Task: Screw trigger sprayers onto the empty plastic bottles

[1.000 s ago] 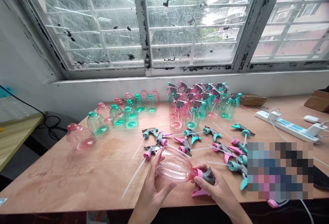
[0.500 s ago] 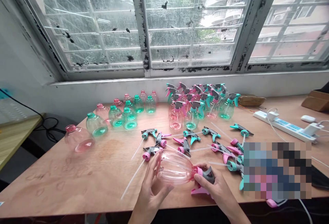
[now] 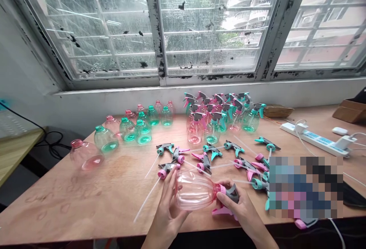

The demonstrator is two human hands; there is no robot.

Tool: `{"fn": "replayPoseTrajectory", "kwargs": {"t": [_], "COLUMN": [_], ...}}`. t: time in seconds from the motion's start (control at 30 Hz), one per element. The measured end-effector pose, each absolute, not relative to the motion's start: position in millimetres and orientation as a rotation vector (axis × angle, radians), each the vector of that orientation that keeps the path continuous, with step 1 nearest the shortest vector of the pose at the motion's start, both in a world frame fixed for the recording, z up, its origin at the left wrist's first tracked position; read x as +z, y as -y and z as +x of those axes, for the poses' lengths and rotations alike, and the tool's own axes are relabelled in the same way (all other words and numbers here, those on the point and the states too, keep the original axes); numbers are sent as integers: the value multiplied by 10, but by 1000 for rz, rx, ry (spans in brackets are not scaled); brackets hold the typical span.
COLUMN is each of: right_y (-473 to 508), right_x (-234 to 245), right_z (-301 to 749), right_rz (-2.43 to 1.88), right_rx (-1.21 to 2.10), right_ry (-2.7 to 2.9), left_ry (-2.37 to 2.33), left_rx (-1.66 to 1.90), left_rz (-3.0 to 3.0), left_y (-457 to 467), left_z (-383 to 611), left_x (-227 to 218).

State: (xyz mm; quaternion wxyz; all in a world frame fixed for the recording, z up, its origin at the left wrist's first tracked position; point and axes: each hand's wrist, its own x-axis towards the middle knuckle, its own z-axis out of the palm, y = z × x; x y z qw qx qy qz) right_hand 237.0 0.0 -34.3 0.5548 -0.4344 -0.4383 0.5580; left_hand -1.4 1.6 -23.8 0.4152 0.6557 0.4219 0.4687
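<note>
A clear pink bottle (image 3: 194, 190) lies on its side in the air, its neck toward the right. My left hand (image 3: 168, 209) is wrapped around its base end, thumb below and fingers behind. At the neck, my right hand (image 3: 240, 205) pinches the pink collar of a grey and pink spray head (image 3: 232, 193), which sits on the bottle mouth. The pink trigger hangs beneath. Just beyond the bottle lie loose spray heads, among them a pink-collared one (image 3: 162, 173) and a green one (image 3: 212, 150), with thin clear tubes.
Open-topped pink and green bottles (image 3: 143, 131) stand at the left. Bottles fitted with spray heads (image 3: 212, 129) are grouped by the window wall. A white power strip (image 3: 313, 139) with cables lies at the right, near a cardboard box (image 3: 351, 111). A blurred patch covers the right front.
The bottle has turned a little about its length, and its base end sits slightly lower. Both hands keep their hold; the view has shifted slightly.
</note>
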Motion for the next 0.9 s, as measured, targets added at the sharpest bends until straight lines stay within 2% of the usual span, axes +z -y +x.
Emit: {"fn": "replayPoseTrajectory", "kwargs": {"t": [0.23, 0.57, 0.9], "right_y": [-6, -28, -32], "right_x": [-390, -370, -370], "right_z": [2386, 2365, 2351], "right_rz": [-1044, -1107, -1043], "right_rx": [1340, 1240, 1236], "right_ry": [1056, 1113, 992], "left_ry": [-1059, -1113, -1000], "left_rx": [1188, 1081, 1281], "left_rz": [1644, 1583, 1461], "left_y": [-68, -23, 11], "left_z": [-61, -61, 92], "left_x": [-409, -295, -270]}}
